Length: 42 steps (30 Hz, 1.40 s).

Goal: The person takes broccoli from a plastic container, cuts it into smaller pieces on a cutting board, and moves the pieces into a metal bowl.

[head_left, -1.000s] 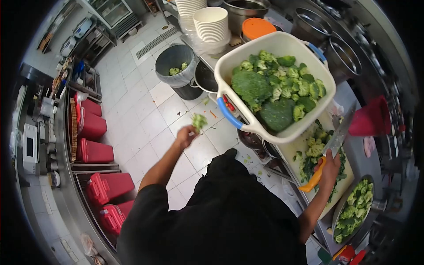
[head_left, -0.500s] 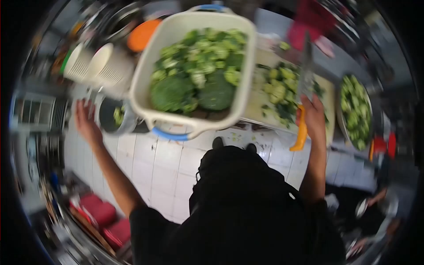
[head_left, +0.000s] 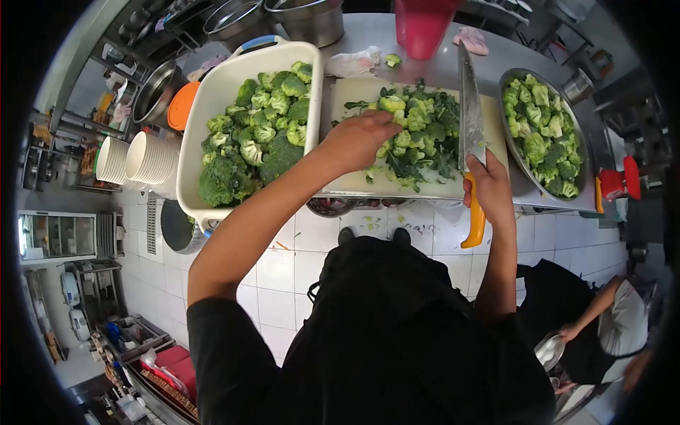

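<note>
My right hand (head_left: 489,190) is wrapped round the yellow handle of a large kitchen knife (head_left: 470,106). Its blade points away from me, above the right part of the cutting board (head_left: 347,188). Cut broccoli florets (head_left: 418,120) and loose leaves lie piled on that board. Over the pile's left side is my left hand (head_left: 363,142), fingers bent and bunched against the florets; anything between the fingertips is hidden. Left of the board, a white tub (head_left: 315,85) with blue handles holds broccoli florets and larger heads, partly behind my left forearm.
A round metal bowl (head_left: 584,166) of florets stands right of the board. Behind are a red bucket (head_left: 425,28), cloths and steel pots (head_left: 308,21). On the floor at left is a bin (head_left: 177,230). Another person (head_left: 602,319) works at lower right, holding a metal bowl.
My left hand has swung from above the floor bin at far left to the florets on the board. The knife stays in my right hand. My view has shifted, and the tub appears farther left.
</note>
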### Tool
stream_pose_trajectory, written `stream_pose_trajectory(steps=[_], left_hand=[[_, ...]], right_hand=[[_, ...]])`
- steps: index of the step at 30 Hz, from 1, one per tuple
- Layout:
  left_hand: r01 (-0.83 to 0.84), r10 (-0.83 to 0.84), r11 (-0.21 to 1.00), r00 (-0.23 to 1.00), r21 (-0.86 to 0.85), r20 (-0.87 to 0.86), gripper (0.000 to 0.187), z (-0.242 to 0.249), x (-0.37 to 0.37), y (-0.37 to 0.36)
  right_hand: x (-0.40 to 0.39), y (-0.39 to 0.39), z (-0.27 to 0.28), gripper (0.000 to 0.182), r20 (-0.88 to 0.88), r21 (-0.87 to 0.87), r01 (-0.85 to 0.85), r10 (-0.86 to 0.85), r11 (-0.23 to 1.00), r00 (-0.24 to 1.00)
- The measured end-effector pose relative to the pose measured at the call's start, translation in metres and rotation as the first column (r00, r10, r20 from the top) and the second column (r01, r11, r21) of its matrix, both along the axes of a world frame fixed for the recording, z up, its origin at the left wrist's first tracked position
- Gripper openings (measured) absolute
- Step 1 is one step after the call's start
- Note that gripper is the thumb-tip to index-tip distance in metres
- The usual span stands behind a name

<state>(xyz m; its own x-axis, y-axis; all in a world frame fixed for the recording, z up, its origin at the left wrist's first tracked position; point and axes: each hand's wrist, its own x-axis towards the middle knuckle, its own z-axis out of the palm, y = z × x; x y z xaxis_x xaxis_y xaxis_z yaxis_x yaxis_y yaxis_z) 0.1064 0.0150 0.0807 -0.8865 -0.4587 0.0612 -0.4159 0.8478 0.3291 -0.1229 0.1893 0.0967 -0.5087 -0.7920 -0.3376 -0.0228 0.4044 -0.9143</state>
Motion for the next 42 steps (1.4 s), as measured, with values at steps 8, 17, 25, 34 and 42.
stream_pose_trajectory(steps=[8, 17, 25, 34, 42], left_hand=[[-0.070, 0.066, 0.997, 0.995, -0.037, -0.079, 0.053, -0.010, -0.060, 0.010], [0.055, -0.032, 0.974, 0.994, -0.219, 0.106, 0.060, -0.053, -0.169, 0.018], [0.063, -0.023, 0.989, 0.960, -0.136, 0.279, 0.062, -0.072, -0.215, 0.003], [-0.183, 0.214, 0.973, 0.945, 0.143, -0.248, 0.058, -0.039, -0.188, 0.008], [-0.515, 0.592, 0.789, 0.491, 0.335, -0.638, 0.057, 0.062, -0.046, -0.041]], right_hand=[[-0.061, 0.027, -0.013, 0.019, 0.025, -0.002, -0.063, 0.063, 0.998, 0.998], [-0.101, 0.035, -0.018, 0.023, 0.050, 0.037, -0.102, 0.101, 0.994, 0.994], [-0.119, 0.059, -0.023, 0.025, 0.046, 0.071, -0.087, 0.084, 0.994, 0.995], [-0.121, 0.060, -0.035, 0.022, 0.069, 0.013, -0.051, 0.050, 0.999, 0.996], [-0.123, 0.049, -0.036, 0.019, 0.059, -0.007, -0.122, 0.122, 0.992, 0.991]])
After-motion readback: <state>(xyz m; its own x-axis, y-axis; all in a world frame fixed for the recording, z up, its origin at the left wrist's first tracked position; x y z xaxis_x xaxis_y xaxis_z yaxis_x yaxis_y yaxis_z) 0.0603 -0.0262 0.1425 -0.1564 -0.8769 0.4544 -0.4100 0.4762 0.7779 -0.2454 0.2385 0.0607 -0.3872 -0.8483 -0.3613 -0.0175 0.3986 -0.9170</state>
